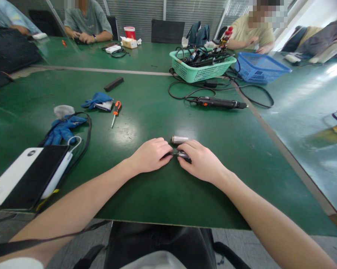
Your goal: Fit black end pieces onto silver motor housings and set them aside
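Both my hands rest on the green table (157, 194) near its front edge. My left hand (150, 155) is curled shut, fingertips pinching one end of a small dark cylindrical part (181, 153). My right hand (200, 161) is closed on the other end of the same part. A short silver metal cylinder (180, 139) lies on the table just beyond my fingertips, untouched.
An orange-handled screwdriver (115, 112) and blue gloves (97, 101) lie to the left. A white and black device (28, 175) sits at front left. A black electric screwdriver (218, 103) with cable, a green basket (199, 69) and a blue basket (259, 67) stand farther back. Other people sit across the table.
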A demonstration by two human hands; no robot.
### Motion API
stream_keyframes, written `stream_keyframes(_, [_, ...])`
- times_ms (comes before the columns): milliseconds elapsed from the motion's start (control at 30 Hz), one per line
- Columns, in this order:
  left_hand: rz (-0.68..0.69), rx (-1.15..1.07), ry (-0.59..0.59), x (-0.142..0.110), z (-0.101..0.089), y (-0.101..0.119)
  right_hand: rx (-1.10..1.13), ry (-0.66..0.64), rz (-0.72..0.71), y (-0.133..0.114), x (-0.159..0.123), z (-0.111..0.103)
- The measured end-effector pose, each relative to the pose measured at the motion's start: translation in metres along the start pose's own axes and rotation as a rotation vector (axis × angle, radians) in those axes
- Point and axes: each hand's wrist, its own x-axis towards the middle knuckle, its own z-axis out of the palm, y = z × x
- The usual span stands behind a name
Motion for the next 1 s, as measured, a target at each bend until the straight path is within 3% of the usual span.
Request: stream_keyframes(1000, [0.011, 0.004, 0.015, -0.0007, -0.0006, 0.0001, 0.020, -0.033, -0.012, -0.0020, 0.0003, -0.0018])
